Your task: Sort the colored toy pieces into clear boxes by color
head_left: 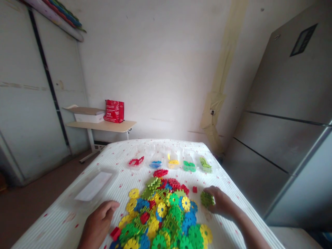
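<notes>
My right hand is closed on an olive-green notched building piece, held by its edge just right of a heap of loose pieces. My left hand rests at the heap's left side, fingers curled in and nothing visible in them. The heap of plastic building pieces mixes yellow, green, blue, red and olive notched discs and square frames. Beside my left hand lies a small red piece. Another small red piece sits by itself left of my right hand.
Along the far side stand several clear containers with red, blue, yellow, green and olive pieces. On the left is a clear plastic lid or tray with white paper. A fridge stands right.
</notes>
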`<action>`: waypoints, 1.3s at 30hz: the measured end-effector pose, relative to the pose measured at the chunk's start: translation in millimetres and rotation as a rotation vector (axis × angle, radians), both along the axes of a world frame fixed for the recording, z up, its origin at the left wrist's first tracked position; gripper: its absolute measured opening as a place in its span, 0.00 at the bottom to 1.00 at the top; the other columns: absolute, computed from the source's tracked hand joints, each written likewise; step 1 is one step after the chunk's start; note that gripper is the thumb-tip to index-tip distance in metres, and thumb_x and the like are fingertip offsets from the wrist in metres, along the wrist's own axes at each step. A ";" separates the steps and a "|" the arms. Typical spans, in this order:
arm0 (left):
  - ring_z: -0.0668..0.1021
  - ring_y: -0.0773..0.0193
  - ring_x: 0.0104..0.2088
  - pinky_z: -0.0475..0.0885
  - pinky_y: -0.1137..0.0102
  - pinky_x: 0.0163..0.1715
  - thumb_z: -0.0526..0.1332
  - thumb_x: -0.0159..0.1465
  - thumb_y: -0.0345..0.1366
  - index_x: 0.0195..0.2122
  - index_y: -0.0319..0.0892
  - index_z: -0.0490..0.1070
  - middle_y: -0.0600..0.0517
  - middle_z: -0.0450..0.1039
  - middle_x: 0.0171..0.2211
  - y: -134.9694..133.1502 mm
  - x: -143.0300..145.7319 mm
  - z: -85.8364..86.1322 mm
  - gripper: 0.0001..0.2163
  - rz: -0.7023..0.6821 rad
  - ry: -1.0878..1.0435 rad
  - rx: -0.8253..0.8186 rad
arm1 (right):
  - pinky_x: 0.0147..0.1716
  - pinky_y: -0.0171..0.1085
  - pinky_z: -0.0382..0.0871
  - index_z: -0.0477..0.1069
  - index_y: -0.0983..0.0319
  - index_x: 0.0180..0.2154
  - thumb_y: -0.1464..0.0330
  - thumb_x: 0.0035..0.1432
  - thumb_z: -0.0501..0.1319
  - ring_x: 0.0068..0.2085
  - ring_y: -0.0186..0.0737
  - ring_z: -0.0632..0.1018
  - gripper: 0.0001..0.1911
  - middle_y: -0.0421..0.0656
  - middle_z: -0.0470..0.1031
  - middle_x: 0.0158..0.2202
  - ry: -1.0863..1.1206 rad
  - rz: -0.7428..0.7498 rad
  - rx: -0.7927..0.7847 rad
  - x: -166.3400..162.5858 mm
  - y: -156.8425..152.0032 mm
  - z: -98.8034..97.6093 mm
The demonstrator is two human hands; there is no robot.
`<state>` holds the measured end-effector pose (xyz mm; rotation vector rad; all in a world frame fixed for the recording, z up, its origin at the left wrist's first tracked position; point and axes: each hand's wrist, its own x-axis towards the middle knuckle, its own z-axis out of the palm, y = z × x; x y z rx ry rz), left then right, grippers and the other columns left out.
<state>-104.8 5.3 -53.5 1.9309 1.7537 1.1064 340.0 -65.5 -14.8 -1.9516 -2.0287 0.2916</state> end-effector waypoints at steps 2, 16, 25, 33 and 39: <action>0.79 0.64 0.31 0.73 0.77 0.31 0.51 0.50 0.37 0.25 0.46 0.74 0.55 0.79 0.28 0.1 0.0 0.4 0.11 0.001 0.000 0.008 | 0.43 0.38 0.65 0.68 0.60 0.47 0.71 0.39 0.59 0.44 0.43 0.72 0.27 0.46 0.73 0.44 -0.013 -0.049 0.060 4.3 3.4 6.2; 0.79 0.63 0.31 0.73 0.75 0.33 0.52 0.49 0.40 0.24 0.48 0.74 0.56 0.78 0.27 -2.6 0.7 4.9 0.11 0.002 -0.047 -0.052 | 0.30 0.37 0.67 0.73 0.61 0.38 0.58 0.45 0.60 0.37 0.46 0.76 0.19 0.51 0.76 0.37 -0.330 -0.620 0.017 33.4 138.9 76.8; 0.78 0.63 0.32 0.73 0.74 0.34 0.52 0.50 0.40 0.24 0.48 0.74 0.56 0.78 0.28 -4.2 1.0 4.0 0.11 0.005 -0.027 -0.055 | 0.30 0.40 0.68 0.73 0.63 0.38 0.51 0.50 0.53 0.37 0.49 0.77 0.25 0.54 0.76 0.37 -0.355 -0.651 0.007 31.0 156.5 80.8; 0.78 0.64 0.32 0.73 0.75 0.34 0.51 0.51 0.38 0.25 0.46 0.73 0.54 0.78 0.28 -4.5 0.8 -0.9 0.12 -0.012 -0.023 -0.013 | 0.23 0.32 0.57 0.72 0.60 0.30 0.55 0.55 0.49 0.30 0.41 0.76 0.20 0.47 0.76 0.30 -0.331 -0.524 0.246 -10.6 91.7 100.2; 0.78 0.64 0.31 0.73 0.74 0.34 0.50 0.52 0.38 0.25 0.45 0.73 0.53 0.78 0.27 -4.8 2.5 1.2 0.12 -0.013 -0.030 -0.001 | 0.25 0.31 0.60 0.68 0.61 0.25 0.60 0.55 0.50 0.25 0.35 0.72 0.15 0.40 0.72 0.23 0.100 -0.106 0.282 -47.8 43.5 72.7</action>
